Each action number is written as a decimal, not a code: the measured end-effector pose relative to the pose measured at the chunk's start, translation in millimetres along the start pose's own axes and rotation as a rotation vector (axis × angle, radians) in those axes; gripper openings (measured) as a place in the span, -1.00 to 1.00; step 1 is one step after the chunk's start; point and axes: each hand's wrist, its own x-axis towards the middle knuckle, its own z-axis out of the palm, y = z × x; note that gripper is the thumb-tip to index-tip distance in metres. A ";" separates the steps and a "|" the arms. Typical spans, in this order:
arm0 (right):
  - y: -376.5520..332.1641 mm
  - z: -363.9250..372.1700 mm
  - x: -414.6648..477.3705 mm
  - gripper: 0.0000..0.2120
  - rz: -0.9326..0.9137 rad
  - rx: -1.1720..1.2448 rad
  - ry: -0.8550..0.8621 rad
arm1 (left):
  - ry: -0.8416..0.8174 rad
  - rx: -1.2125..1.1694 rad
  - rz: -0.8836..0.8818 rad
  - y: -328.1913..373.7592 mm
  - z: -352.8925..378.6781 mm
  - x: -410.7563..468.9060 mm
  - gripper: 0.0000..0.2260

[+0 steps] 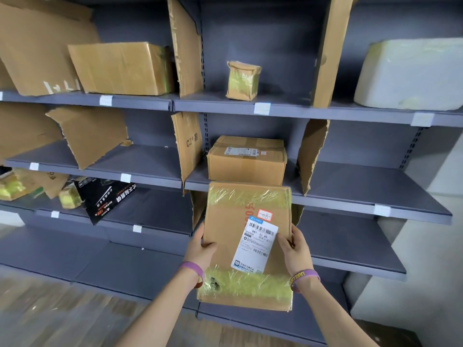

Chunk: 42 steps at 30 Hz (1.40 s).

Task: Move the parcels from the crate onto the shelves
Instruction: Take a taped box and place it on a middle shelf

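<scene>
I hold a flat brown cardboard parcel (230,231) with yellowish tape at both ends and a white shipping label, in front of the grey shelves (350,191). My left hand (201,249) grips its left edge and my right hand (294,246) grips its right edge. Both wrists wear purple bands. The parcel's far end reaches the front lip of the middle shelf, just below a taped brown box (246,160) standing there. The crate is out of view.
Torn cardboard dividers (188,146) split the shelves into bays. The upper shelf holds a small taped parcel (242,80), a big brown box (122,68) and a white foam box (411,73). A black box (105,196) and small parcels sit lower left. Wooden floor below.
</scene>
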 end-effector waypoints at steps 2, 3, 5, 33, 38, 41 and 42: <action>-3.9 1.3 15.0 -0.56 -0.012 0.013 -0.001 | 0.005 0.019 0.013 8.0 2.1 12.6 -0.48; -5.6 2.0 21.5 -0.56 -0.014 0.020 -0.002 | 0.009 0.027 0.024 10.6 3.5 18.9 -0.49; -7.3 2.4 31.6 -0.56 -0.016 0.024 -0.001 | 0.020 0.034 0.040 14.1 6.1 28.9 -0.49; -31.3 329.4 -9.6 -0.62 -0.011 0.040 -0.479 | 0.590 0.049 -0.083 -64.8 -281.7 29.1 -0.54; -57.0 417.1 -34.1 -0.57 -0.045 0.032 -0.524 | 0.594 0.094 -0.065 -73.2 -376.9 50.8 -0.64; -72.3 462.9 -48.4 -0.54 -0.068 0.060 -0.515 | 0.574 0.121 -0.070 -73.8 -426.4 59.2 -0.79; -76.5 476.8 -53.2 -0.54 -0.071 0.066 -0.517 | 0.572 0.124 -0.064 -75.3 -441.5 60.9 -0.75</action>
